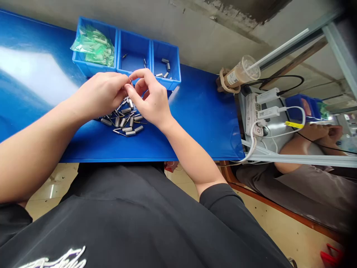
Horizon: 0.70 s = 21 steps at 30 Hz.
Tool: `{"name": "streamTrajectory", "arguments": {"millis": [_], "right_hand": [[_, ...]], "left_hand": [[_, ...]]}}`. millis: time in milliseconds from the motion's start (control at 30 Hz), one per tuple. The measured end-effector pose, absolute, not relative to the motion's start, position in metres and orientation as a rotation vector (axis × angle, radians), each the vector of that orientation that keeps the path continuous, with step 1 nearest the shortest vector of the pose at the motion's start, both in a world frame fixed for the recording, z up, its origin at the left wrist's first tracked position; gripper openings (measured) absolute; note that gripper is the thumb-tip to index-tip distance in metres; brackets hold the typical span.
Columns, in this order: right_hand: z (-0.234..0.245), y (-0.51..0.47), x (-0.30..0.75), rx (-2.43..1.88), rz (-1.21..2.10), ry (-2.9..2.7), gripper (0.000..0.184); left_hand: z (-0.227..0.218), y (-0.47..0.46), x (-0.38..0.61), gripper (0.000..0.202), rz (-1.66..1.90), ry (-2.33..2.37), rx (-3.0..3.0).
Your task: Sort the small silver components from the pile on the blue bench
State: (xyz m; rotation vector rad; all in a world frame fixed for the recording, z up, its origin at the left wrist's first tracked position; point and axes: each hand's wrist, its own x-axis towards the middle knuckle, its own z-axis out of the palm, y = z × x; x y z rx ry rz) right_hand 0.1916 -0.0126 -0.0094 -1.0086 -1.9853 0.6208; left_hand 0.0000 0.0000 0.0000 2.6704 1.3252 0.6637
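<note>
My left hand (102,95) and my right hand (152,98) meet at their fingertips above the blue table (199,111). The fingers of each are pinched together, and whatever lies between them is too small and covered to make out. Just under the hands lies a loose pile of short hexagonal metal pieces (128,129) and thin pointed metal pins (119,133). Part of this pile is hidden by the hands.
Behind my hands stand three blue bins: the left bin (95,69) holds green-tinted plastic bags (97,46), the middle bin (134,39) a few thin metal pieces, the right bin (166,48) several hexagonal pieces. A drink cup (240,72), power strip (253,113) and another person's arm (295,147) are rightward.
</note>
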Motion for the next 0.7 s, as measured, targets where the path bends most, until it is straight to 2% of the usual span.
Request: {"name": "streamTrajectory", "arguments": {"millis": [167, 333, 467, 700], "right_hand": [[-0.016, -0.006, 0.193, -1.019, 0.650, -1.936, 0.045], [-0.021, 0.000, 0.195, -1.037, 0.747, -1.887, 0.050], [-0.020, 0.001, 0.194, -1.064, 0.817, -1.818, 0.048], [-0.020, 0.001, 0.194, -1.049, 0.821, -1.824, 0.053]], "left_hand": [[0.000, -0.002, -0.001, 0.059, 0.760, 1.348, 2.710], [0.006, -0.005, 0.000, 0.055, 0.803, 1.429, 2.608], [0.009, -0.007, 0.001, 0.053, 0.817, 1.413, 2.541], [0.014, -0.010, 0.003, 0.053, 0.877, 1.533, 2.398]]}}
